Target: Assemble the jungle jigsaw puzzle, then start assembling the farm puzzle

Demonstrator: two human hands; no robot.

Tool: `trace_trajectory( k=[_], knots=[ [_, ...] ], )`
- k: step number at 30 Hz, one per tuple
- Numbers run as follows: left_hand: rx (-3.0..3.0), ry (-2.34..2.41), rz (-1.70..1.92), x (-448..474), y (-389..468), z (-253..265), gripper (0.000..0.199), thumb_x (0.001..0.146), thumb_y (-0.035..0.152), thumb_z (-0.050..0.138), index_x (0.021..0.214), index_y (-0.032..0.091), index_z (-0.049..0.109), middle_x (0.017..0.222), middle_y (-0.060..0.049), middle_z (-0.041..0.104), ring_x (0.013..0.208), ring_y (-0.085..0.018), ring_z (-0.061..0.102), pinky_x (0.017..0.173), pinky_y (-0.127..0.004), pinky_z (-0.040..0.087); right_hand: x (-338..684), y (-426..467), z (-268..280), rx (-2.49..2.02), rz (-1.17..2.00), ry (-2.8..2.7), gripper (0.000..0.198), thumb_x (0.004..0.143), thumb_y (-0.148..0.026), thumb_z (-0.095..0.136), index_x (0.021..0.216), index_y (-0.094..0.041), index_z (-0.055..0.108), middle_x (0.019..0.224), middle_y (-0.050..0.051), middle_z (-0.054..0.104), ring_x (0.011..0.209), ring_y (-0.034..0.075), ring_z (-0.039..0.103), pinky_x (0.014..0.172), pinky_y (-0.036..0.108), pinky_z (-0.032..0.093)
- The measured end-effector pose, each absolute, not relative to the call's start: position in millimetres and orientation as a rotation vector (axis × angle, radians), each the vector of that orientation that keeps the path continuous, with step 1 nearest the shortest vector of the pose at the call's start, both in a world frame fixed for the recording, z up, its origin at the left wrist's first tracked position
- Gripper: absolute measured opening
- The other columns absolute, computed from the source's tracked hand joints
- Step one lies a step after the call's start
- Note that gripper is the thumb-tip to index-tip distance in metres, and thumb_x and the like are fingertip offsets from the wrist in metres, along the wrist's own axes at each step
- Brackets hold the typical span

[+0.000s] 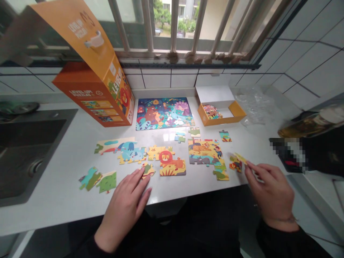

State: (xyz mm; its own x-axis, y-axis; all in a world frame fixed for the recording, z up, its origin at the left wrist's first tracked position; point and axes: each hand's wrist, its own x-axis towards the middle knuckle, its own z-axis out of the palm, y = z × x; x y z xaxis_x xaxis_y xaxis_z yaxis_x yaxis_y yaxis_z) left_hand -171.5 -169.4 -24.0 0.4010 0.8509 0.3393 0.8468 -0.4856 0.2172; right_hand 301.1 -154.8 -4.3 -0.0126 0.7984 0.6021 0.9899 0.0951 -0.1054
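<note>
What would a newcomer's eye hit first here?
Probably the tall orange "Level Up! Puzzles" box, its flap raised, at the back left of the white counter. Next, the dark-blue animal picture lying flat just right of it, and the lion section nearer the front edge. The hands frame the scene: the left hand beside the lion section, the right hand pinching a puzzle piece.

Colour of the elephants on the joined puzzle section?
Light blue elephants, with a darker blue ear on the bigger one. Shows best in the head view.
</note>
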Motion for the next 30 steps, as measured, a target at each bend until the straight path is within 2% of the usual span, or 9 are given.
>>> trace_trajectory(
  k=[4,8,11,14,16,19,21,25,30],
  knots=[
    [2.664,1.555,0.611,-181,-178,-21,0.038,0.110,0.031,0.063,0.146,0.023,0.067,0.152,-0.018,0.066,0.131,-0.036,0.069,0.104,-0.053,0.060,346,-123,-13,-1.933,-0.625,-1.795,0.033,0.108,-0.041,0.063,0.114,-0.017,0.085,0.100,0.012,0.077,0.087,0.025,0.070,0.067,0.035,0.050],
    [2.702,1.483,0.616,-186,-187,-20,0.040,0.109,0.034,0.065,0.149,0.025,0.067,0.138,-0.016,0.072,0.119,-0.033,0.072,0.096,-0.049,0.060,375,-106,-30,-1.975,-0.553,-1.876,0.035,0.107,-0.039,0.058,0.111,-0.018,0.086,0.101,0.012,0.077,0.085,0.024,0.070,0.063,0.034,0.046],
    [2.725,1.413,0.641,-188,-191,-23,0.042,0.109,0.034,0.067,0.150,0.025,0.066,0.133,-0.014,0.074,0.116,-0.031,0.073,0.097,-0.045,0.059,389,-101,-39,-2.002,-0.447,-1.953,0.037,0.107,-0.039,0.055,0.110,-0.018,0.085,0.103,0.011,0.078,0.085,0.025,0.071,0.063,0.034,0.048],
    [2.732,1.360,0.701,-187,-194,-27,0.042,0.108,0.028,0.069,0.149,0.024,0.066,0.133,-0.013,0.075,0.116,-0.029,0.073,0.099,-0.043,0.059,390,-103,-38,-2.002,-0.359,-1.994,0.038,0.107,-0.038,0.052,0.113,-0.019,0.084,0.106,0.013,0.078,0.089,0.027,0.073,0.073,0.038,0.055],
    [2.719,1.332,0.748,-184,-195,-29,0.040,0.107,0.024,0.070,0.147,0.022,0.067,0.134,-0.013,0.076,0.118,-0.029,0.073,0.101,-0.042,0.060,382,-107,-35,-1.963,-0.320,-1.996,0.039,0.108,-0.040,0.052,0.118,-0.018,0.082,0.110,0.015,0.079,0.098,0.030,0.074,0.087,0.044,0.059],
    [2.702,1.297,0.768,-177,-197,-30,0.037,0.106,0.022,0.071,0.144,0.022,0.069,0.138,-0.013,0.075,0.122,-0.029,0.072,0.103,-0.042,0.060,364,-113,-31,-1.825,-0.137,-2.099,0.043,0.108,-0.047,0.057,0.133,-0.017,0.076,0.128,0.017,0.078,0.120,0.034,0.072,0.108,0.051,0.057],
    [2.702,1.282,0.779,-172,-196,-29,0.037,0.106,0.020,0.070,0.143,0.021,0.070,0.138,-0.013,0.074,0.124,-0.029,0.072,0.103,-0.042,0.061,357,-116,-31,-1.752,0.002,-2.185,0.048,0.107,-0.052,0.060,0.138,-0.019,0.072,0.140,0.017,0.075,0.130,0.035,0.069,0.114,0.053,0.055],
    [2.689,1.261,0.814,-165,-193,-25,0.035,0.106,0.016,0.069,0.141,0.020,0.070,0.136,-0.014,0.075,0.129,-0.030,0.070,0.107,-0.045,0.060,361,-113,-35,-1.749,0.031,-2.209,0.043,0.108,-0.053,0.058,0.131,-0.020,0.075,0.135,0.016,0.078,0.126,0.035,0.072,0.114,0.055,0.056],
    [2.702,1.268,0.821,-166,-192,-22,0.035,0.106,0.015,0.069,0.140,0.020,0.071,0.131,-0.013,0.075,0.127,-0.029,0.070,0.107,-0.045,0.060,359,-102,-33,-1.790,-0.109,-2.216,0.037,0.108,-0.043,0.056,0.123,-0.016,0.077,0.125,0.020,0.079,0.116,0.038,0.073,0.107,0.059,0.059]
  ],
)
